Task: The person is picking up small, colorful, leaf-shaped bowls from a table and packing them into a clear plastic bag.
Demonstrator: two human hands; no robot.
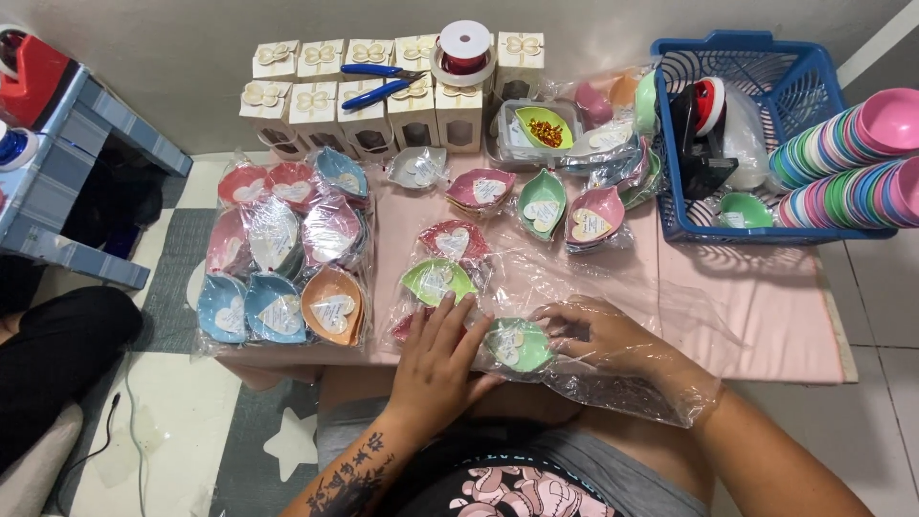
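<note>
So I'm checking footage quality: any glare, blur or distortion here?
Head view: sharp overall; glare streaks on the clear plastic bag around the right hand and on the wrapped dishes; straight edges bow near the corners; the blue basket casts a latticed shadow.

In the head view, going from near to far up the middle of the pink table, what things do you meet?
Left hand → light green leaf-shaped dish in wrap → red leaf-shaped dish in wrap → dark pink leaf-shaped dish → cream gift boxes → spool of red ribbon.
</note>
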